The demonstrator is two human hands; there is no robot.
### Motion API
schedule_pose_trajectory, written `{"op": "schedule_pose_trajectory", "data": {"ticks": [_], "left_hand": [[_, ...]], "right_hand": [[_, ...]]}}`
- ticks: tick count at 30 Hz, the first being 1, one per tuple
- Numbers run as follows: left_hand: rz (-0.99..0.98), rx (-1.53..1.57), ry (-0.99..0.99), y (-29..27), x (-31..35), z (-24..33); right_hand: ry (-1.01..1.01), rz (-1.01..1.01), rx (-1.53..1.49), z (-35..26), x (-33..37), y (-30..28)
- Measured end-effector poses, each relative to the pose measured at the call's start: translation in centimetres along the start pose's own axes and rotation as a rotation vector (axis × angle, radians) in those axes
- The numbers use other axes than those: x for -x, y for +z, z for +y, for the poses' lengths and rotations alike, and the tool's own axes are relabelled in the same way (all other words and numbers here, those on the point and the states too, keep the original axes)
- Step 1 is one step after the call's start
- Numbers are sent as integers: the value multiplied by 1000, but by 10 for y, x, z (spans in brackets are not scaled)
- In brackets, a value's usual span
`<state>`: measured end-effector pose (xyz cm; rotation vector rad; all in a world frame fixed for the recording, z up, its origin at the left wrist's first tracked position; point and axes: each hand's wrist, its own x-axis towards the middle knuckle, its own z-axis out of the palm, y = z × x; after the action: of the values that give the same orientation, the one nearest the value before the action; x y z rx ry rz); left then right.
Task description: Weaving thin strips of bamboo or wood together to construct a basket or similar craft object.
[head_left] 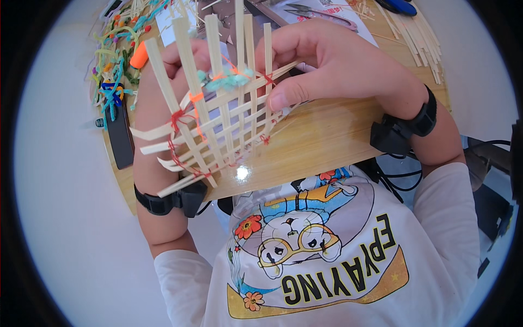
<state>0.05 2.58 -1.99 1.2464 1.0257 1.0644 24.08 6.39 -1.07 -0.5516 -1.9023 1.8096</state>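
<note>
A lattice of pale, flat bamboo strips [222, 114] is held up above the front of the table, tilted, with long strip ends standing up along its far edge. Red thread [177, 117] ties several crossings at its sides and bottom. Orange cord [196, 97] and a fluffy mint-green yarn [229, 81] are wound along the upper part. My right hand [310, 60] pinches the lattice's right edge, its thumb on the near side and fingers behind the strips. My left hand [192, 54] is closed at the upper left, behind the upright strips, which hide its fingertips.
Colourful yarn and pipe-cleaner pieces [111, 82] crowd the table's left side, near an orange cylinder [139, 55] and a dark phone-like slab [120, 139]. Scissors [318, 14] lie on paper at the back. Loose bamboo strips [422, 43] and a blue-handled tool [400, 6] are at back right.
</note>
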Motion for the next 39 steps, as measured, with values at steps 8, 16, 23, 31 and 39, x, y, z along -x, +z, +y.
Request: {"op": "schedule_pose_trajectory", "data": {"ticks": [8,16,23,31,39], "left_hand": [[377,-469,85,9,-6,14],[490,-477,284,14,-4,12],[593,-415,490,1,-5,25],[235,-730,179,-19,-9,34],[145,-975,422,-3,4,30]], "right_hand": [[137,-73,1,-8,3,-2],[20,-66,94,-23,7,0],[-566,46,497,-30,4,-22],[-765,22,1168,-7,-5,-22],[-295,38,983,-16,6,-6]]}}
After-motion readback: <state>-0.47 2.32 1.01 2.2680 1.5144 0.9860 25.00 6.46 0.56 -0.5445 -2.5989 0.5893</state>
